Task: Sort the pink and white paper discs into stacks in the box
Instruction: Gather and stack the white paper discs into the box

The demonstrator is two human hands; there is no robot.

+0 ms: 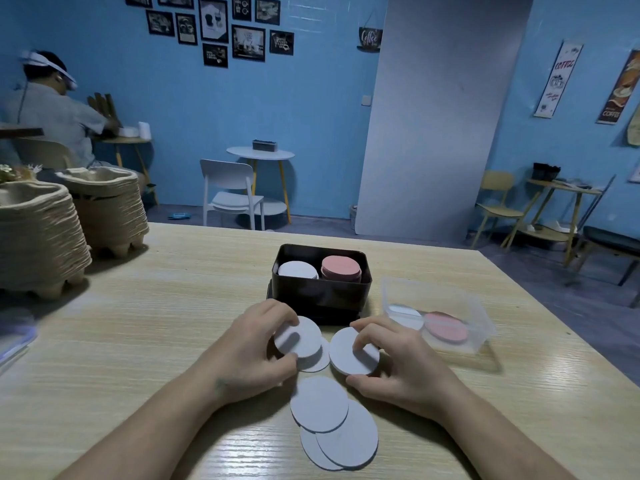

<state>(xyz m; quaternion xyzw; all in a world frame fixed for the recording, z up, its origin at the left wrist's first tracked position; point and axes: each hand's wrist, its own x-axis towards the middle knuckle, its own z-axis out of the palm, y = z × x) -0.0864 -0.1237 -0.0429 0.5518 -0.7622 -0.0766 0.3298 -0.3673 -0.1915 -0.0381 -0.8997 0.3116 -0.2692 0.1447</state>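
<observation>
Left grip (pixel 252 355): fingers curled over the far rim and thumb at the near rim of a white disc (pixel 298 336), which is lifted and tilted. A second disc (pixel 320 358) peeks out beneath; can't tell if it's pinched too or lying flat. Right grip (pixel 401 365): same pinch on another white disc (pixel 351 351), fingers on top, thumb at the near rim. Both are closed on paper.

Three loose discs (pixel 318 403), all white, overlap on the bench (pixel 173 323) just nearer than the hands. The black box (pixel 322 296) sits just beyond the knuckles, with the white stack (pixel 298 270) on its left and the pink stack (pixel 341 268) on its right.

Risks, as I read it:
- The under-disc may ride along with the left pinch and drop off mid-carry.
- Thin paper, edge pinch: squeezing hard bends it, and it lands skewed on the stack.
- The right grip sits in front of the pink side, so a straight drop mixes colours. It has to cross to the left side.
- Both hands going in together would crowd the box mouth.

Room: the box's near wall stands between the hands and the stacks, so lift over it. The clear tub (pixel 483 323), just right of the right grip, holds one white and one pink disc; a wide elbow could nudge it. The egg-tray stacks (pixel 41 237) are well apart on the left. The bench edges are not close.
</observation>
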